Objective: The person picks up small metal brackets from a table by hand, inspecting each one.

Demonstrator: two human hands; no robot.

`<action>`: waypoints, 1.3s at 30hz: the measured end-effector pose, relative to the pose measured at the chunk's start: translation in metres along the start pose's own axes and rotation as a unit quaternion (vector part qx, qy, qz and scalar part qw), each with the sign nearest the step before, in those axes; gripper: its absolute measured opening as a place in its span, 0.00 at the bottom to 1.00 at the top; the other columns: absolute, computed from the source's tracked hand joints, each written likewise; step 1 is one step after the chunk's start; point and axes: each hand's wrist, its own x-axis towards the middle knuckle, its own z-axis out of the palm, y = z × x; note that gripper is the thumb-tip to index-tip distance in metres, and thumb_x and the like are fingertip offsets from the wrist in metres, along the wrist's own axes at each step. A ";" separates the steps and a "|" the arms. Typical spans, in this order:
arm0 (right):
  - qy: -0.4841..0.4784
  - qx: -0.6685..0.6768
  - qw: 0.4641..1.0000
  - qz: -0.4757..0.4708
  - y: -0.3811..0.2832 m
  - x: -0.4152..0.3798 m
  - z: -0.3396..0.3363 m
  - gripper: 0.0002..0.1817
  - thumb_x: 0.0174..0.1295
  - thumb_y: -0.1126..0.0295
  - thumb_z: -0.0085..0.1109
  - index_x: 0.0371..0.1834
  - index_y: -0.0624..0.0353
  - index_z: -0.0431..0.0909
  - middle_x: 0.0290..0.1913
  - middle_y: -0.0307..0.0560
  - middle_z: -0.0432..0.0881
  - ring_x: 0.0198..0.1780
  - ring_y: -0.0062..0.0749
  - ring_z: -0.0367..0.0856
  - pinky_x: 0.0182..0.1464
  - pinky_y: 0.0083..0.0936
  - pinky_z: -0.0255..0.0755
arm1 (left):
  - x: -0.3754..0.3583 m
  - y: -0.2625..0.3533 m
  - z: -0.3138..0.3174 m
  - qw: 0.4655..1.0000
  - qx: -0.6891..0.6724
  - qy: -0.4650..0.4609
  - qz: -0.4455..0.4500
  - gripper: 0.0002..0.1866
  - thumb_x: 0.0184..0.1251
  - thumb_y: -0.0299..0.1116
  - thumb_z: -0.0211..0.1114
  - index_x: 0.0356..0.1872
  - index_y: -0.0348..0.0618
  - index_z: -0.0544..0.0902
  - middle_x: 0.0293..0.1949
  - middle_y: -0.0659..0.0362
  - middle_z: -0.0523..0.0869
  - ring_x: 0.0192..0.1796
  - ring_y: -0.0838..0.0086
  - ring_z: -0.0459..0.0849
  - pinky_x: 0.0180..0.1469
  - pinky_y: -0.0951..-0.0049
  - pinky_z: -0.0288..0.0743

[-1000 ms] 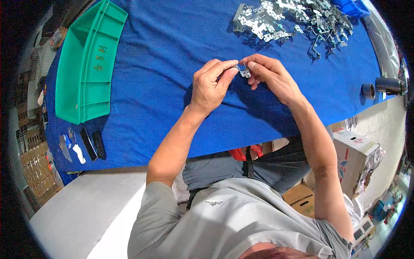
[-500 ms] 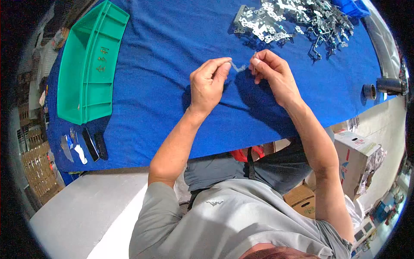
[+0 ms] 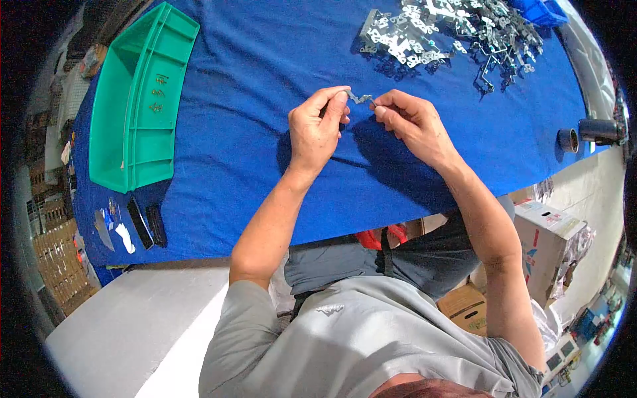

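Note:
A small, bent metal part [image 3: 360, 99] spans the gap between my hands, above the blue cloth. One end of it is pinched between the thumb and fingers of my left hand [image 3: 314, 132]. At the other end, the closed fingertips of my right hand [image 3: 413, 126] grip something thin and dark, mostly hidden, whose tip meets the metal part or lies very close to it. Farther back on the cloth lies a pile of similar-looking metal parts [image 3: 405, 46], some bright and some dark.
A green plastic bin [image 3: 149, 113] stands at the left on the blue cloth [image 3: 245, 166]. Near it lie a black bar-shaped object [image 3: 139, 222] and a white scrap [image 3: 125, 237]. A dark ring-shaped object [image 3: 568, 140] is at right; a blue tray [image 3: 541, 13] sits far right.
My right hand has moved slightly left and down, bringing its fingertips to the metal part's end. The thin upright piece seen in it earlier has tilted. The left hand has shifted slightly left.

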 end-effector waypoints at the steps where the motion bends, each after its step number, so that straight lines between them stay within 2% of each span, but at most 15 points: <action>1: -0.001 0.000 1.000 0.000 0.002 0.000 0.000 0.12 0.72 0.66 0.60 0.47 0.65 0.82 0.30 0.37 0.80 0.32 0.18 0.74 0.34 0.22 0.70 | 0.000 -0.001 0.001 1.000 0.005 0.001 0.005 0.12 0.78 0.35 0.63 0.51 0.41 0.88 0.31 0.63 0.87 0.30 0.85 0.83 0.25 0.84 0.73; 6: 0.015 -0.066 0.997 -0.032 0.010 0.003 0.001 0.12 0.71 0.66 0.60 0.46 0.65 0.82 0.29 0.44 0.81 0.30 0.22 0.74 0.34 0.26 0.70 | 0.000 -0.002 0.000 1.000 0.013 -0.009 0.012 0.11 0.78 0.34 0.63 0.52 0.41 0.88 0.31 0.63 0.87 0.30 0.85 0.83 0.25 0.85 0.73; 8: 0.019 -0.076 0.996 -0.037 0.008 0.001 0.001 0.11 0.71 0.66 0.60 0.46 0.64 0.82 0.29 0.44 0.81 0.30 0.22 0.74 0.34 0.26 0.70 | 0.000 -0.002 0.001 0.998 0.028 0.011 0.058 0.09 0.73 0.30 0.66 0.47 0.38 0.89 0.29 0.58 0.88 0.27 0.79 0.84 0.29 0.76 0.76; 9: 0.024 -0.086 0.995 -0.041 0.006 0.001 0.000 0.11 0.71 0.67 0.60 0.45 0.64 0.82 0.28 0.45 0.80 0.30 0.22 0.74 0.33 0.27 0.70 | 0.000 -0.002 0.001 0.998 0.028 0.011 0.059 0.09 0.73 0.30 0.66 0.47 0.38 0.89 0.29 0.58 0.88 0.27 0.79 0.84 0.29 0.76 0.76; 11: 0.022 -0.098 0.995 -0.030 0.004 0.002 -0.002 0.10 0.71 0.67 0.60 0.45 0.64 0.82 0.28 0.46 0.80 0.29 0.22 0.74 0.33 0.27 0.70 | 0.002 0.000 -0.001 0.972 0.134 -0.006 0.191 0.10 0.72 0.29 0.67 0.50 0.39 0.89 0.30 0.61 0.86 0.31 0.81 0.82 0.32 0.79 0.74; 16: -0.001 -0.106 0.994 -0.008 0.004 0.002 -0.005 0.10 0.71 0.68 0.58 0.48 0.63 0.80 0.29 0.43 0.80 0.30 0.21 0.75 0.33 0.25 0.71 | 0.001 0.007 -0.001 0.969 0.143 -0.014 0.202 0.10 0.68 0.27 0.70 0.48 0.38 0.90 0.30 0.59 0.85 0.32 0.79 0.81 0.35 0.76 0.74; 21: -0.035 0.099 0.994 0.021 0.007 0.005 -0.007 0.12 0.75 0.66 0.55 0.52 0.62 0.79 0.35 0.35 0.80 0.32 0.17 0.75 0.35 0.20 0.74 | 0.002 0.001 0.001 0.963 0.125 -0.017 0.238 0.10 0.66 0.26 0.72 0.47 0.39 0.90 0.31 0.58 0.87 0.32 0.77 0.82 0.36 0.76 0.75; 28: -0.057 0.046 0.996 0.051 0.002 0.004 -0.008 0.12 0.76 0.63 0.54 0.50 0.61 0.79 0.35 0.34 0.79 0.34 0.16 0.75 0.35 0.18 0.72 | 0.001 0.004 0.001 0.954 0.146 -0.052 0.257 0.10 0.63 0.25 0.73 0.46 0.40 0.91 0.32 0.56 0.88 0.33 0.72 0.83 0.37 0.73 0.76; 29: -0.027 0.060 0.997 0.029 0.003 0.004 -0.007 0.12 0.76 0.62 0.55 0.48 0.61 0.79 0.34 0.34 0.79 0.34 0.15 0.75 0.35 0.18 0.72 | 0.001 0.003 0.001 0.952 0.148 -0.054 0.261 0.10 0.63 0.25 0.73 0.45 0.40 0.91 0.32 0.56 0.88 0.33 0.72 0.83 0.37 0.73 0.76; 31: 0.002 0.074 0.997 0.008 0.007 0.005 -0.005 0.13 0.75 0.62 0.56 0.47 0.61 0.79 0.34 0.34 0.79 0.33 0.15 0.74 0.34 0.18 0.71 | 0.001 0.006 0.001 0.953 0.150 -0.052 0.257 0.10 0.64 0.25 0.72 0.45 0.39 0.91 0.32 0.57 0.88 0.33 0.73 0.83 0.37 0.74 0.76; 33: 0.086 0.128 0.988 -0.026 0.009 0.009 -0.004 0.12 0.75 0.61 0.57 0.46 0.61 0.79 0.32 0.33 0.80 0.31 0.15 0.73 0.32 0.18 0.70 | 0.000 0.005 0.001 0.954 0.153 -0.050 0.253 0.10 0.65 0.26 0.72 0.46 0.39 0.90 0.32 0.58 0.88 0.33 0.74 0.83 0.37 0.74 0.76; 34: 0.086 0.129 0.988 -0.027 0.006 0.008 -0.006 0.12 0.75 0.61 0.57 0.46 0.61 0.79 0.32 0.33 0.80 0.31 0.15 0.73 0.32 0.18 0.70 | 0.001 0.001 0.000 0.966 0.139 -0.031 0.217 0.09 0.68 0.27 0.70 0.46 0.39 0.90 0.32 0.59 0.88 0.32 0.77 0.83 0.35 0.75 0.76; 36: 0.006 0.057 0.997 0.060 -0.003 0.003 -0.012 0.12 0.75 0.62 0.57 0.46 0.60 0.80 0.33 0.33 0.80 0.31 0.15 0.73 0.33 0.17 0.69 | 0.000 -0.001 0.000 0.976 0.126 -0.012 0.180 0.09 0.71 0.28 0.68 0.47 0.39 0.89 0.31 0.60 0.87 0.32 0.79 0.83 0.33 0.77 0.76; 38: -0.014 0.064 0.995 0.074 -0.008 0.000 -0.007 0.12 0.75 0.62 0.57 0.46 0.61 0.80 0.33 0.33 0.80 0.31 0.15 0.73 0.34 0.17 0.69 | -0.002 -0.001 0.002 0.997 0.059 0.008 0.054 0.10 0.76 0.32 0.64 0.49 0.39 0.88 0.32 0.62 0.87 0.30 0.83 0.84 0.28 0.81 0.75; 39: -0.015 0.050 0.997 0.062 -0.009 -0.001 -0.003 0.12 0.75 0.63 0.57 0.47 0.62 0.81 0.33 0.34 0.80 0.31 0.15 0.73 0.34 0.18 0.70 | -0.002 -0.002 0.002 0.997 0.059 0.008 0.054 0.10 0.76 0.32 0.64 0.49 0.39 0.88 0.32 0.62 0.87 0.30 0.83 0.84 0.28 0.81 0.75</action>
